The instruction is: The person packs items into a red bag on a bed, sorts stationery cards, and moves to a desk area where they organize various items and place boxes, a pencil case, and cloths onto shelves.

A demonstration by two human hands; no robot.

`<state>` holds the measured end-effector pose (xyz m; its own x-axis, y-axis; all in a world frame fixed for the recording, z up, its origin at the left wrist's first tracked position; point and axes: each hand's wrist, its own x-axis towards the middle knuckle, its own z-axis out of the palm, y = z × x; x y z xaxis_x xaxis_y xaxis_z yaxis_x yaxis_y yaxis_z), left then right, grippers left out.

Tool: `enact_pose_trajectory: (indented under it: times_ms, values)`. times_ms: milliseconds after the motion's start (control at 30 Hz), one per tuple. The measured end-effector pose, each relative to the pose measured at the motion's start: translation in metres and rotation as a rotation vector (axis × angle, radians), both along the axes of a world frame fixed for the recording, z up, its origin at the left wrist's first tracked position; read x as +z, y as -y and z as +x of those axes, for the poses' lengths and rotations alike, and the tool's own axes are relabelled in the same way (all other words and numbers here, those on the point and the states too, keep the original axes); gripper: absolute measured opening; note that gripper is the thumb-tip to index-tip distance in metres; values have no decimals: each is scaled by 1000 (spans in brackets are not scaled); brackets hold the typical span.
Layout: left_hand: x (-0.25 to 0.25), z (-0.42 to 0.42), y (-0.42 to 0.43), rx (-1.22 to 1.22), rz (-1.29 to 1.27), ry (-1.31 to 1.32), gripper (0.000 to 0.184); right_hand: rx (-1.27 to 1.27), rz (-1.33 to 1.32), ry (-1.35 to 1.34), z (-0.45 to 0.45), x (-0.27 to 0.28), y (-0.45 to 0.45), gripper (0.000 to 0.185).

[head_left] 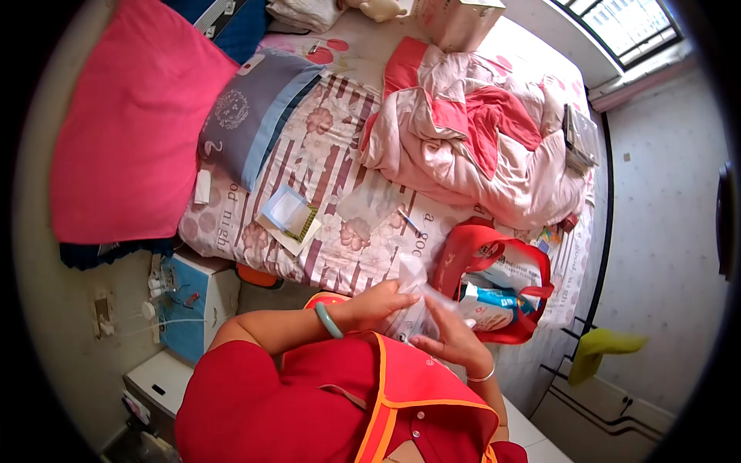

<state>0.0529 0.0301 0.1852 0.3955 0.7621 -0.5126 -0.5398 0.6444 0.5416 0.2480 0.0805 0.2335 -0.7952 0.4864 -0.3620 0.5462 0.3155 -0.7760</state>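
My left hand (pixel 378 303), with a green bangle at its wrist, is closed on a clear plastic bag (pixel 413 274). My right hand (pixel 454 333), wearing a silver bracelet, is beside the bag with its thumb and fingers apart. Its fingertips seem to touch the plastic; whether they press on it I cannot tell. Just beyond my right hand, a red tote bag (pixel 451 262) stands against the bed's edge, with white-and-blue packages (pixel 494 297) inside. A thin blue-and-white stick-like item (pixel 409 220) and a clear plastic sheet (pixel 363 204) lie on the bed ahead.
The bed (pixel 332 255) fills the space ahead. On it are a grey-blue pillow (pixel 255 108), a crumpled pink quilt (pixel 463 147), a blue-and-white booklet (pixel 285 208) and a box (pixel 459 23). A blue-sided cabinet (pixel 185 297) stands at left; a yellow-green cloth (pixel 598 351) hangs at right.
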Motion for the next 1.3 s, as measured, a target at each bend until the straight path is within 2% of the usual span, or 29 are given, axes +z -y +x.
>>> enact_pose_trajectory:
  times_ms: [33,67,167,200,233,300,333,367,433,467,500,567,600,700,733,767,833,900,933,967,1000,1033,1067,1100,1167,1200,1233,1300]
  values:
    - [-12,-4,5,-21,-98,117,29,-32,-201,27,-1,-2,11,78]
    - [-16,-13,9,-125,-116,64,33,-65,-469,-12,-4,1,20,79]
    - [-16,-22,13,-34,-147,74,40,-111,-513,31,2,-7,51,80]
    - [-15,-26,14,-8,-64,-69,52,-136,-515,42,2,-6,56,80]
    - [-16,-29,17,-31,-57,-67,52,-159,-509,38,1,-3,61,80]
    - [-21,-35,18,6,881,-921,66,-137,-438,18,-2,2,65,78]
    - [0,-43,12,-147,1067,-864,74,-159,-421,9,-2,4,66,78]
    - [13,-47,9,-163,1092,-859,74,-184,-404,2,-3,6,69,71]
    - [30,-49,4,-470,1566,-835,74,-226,-374,-13,-2,11,73,59]
    - [13,-45,2,-591,1675,-738,74,-238,-357,-27,-4,16,72,59]
    - [10,-43,0,-607,1693,-739,74,-244,-361,4,-5,22,71,53]
    - [7,-40,-3,-869,1453,-566,73,-268,-358,20,-3,26,70,47]
    - [19,-38,-5,-809,1363,-569,62,-280,-370,-29,-1,24,69,44]
    - [26,-24,-15,-915,1296,-711,52,-243,-357,-58,9,23,60,40]
    - [24,-20,-20,-872,1280,-609,47,-294,-413,-132,14,21,57,40]
    - [24,-18,-24,-932,1221,-592,44,-369,-461,-205,25,18,57,40]
    - [19,-13,-26,-796,1072,-467,34,-474,-438,-388,57,8,52,40]
    - [-7,-9,-25,-679,674,-293,31,-753,-760,-758,86,-8,56,44]
    - [-8,-5,-29,-722,687,-283,31,-880,-808,-910,93,-16,62,50]
    - [-6,0,-34,-568,578,-182,32,-983,-848,-1109,101,-17,73,55]
    - [-5,7,-39,-406,464,-85,33,-948,-828,-1275,104,-27,81,57]
    - [-2,19,-44,-423,467,-85,33,-903,-807,-1434,109,-47,90,60]
    - [1,33,-49,-364,437,-73,34,-579,-902,-1623,117,-90,87,66]
    - [5,45,-53,-304,406,-63,36,-588,-898,-1637,108,-78,89,66]
    - [16,85,-53,-324,416,-54,34,-1012,-504,-1310,88,-35,90,66]
    - [19,108,-50,-334,379,-45,34,-1238,-595,-1216,90,-41,94,59]
    - [21,128,-49,-343,344,-39,34,-1244,-595,-1231,101,-44,91,59]
    - [11,161,-58,-342,355,-53,36,-1374,-784,-1318,125,-47,79,53]
